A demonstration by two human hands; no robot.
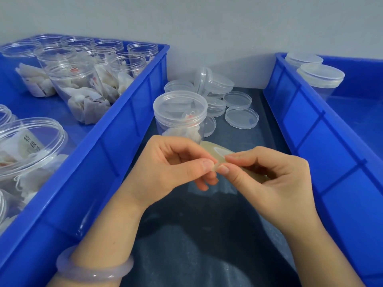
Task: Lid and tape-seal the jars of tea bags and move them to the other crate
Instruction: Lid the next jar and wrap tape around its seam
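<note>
Yellowish, see-through tape roll (211, 148) is gripped between both hands, low over the dark tabletop (207, 235) in the gap between the two crates. The right hand (269, 177) is curled round the roll, most of which is hidden under it, with the thumb tip pressed to the roll's edge. The left hand (176, 168) is pinched onto that same edge with thumb and forefinger, the other fingers tucked underneath. Looks like the loose end is being picked at, though whether it's been lifted yet can't be told from here.

The lidded jar (180, 114) is stood upright on the tabletop just past the hands, pretty much dead ahead and a touch to the left, so the left hand is the nearer one. Tea bags can be seen inside, and no tape can be made out on it. Its long axis is vertical, so the lid seam runs round it sideways. The tape would probably have to be brought forward and wrapped level with that seam.

Behind and right of that jar, loose clear lids (241, 118) are heaped up. Open jars of tea bags (83, 90) are packed in the left blue crate (124, 125), and two closed jars (320, 76) are parked at the far end of the right blue crate (310, 131). A pale bangle (93, 270) is worn on the left wrist.
</note>
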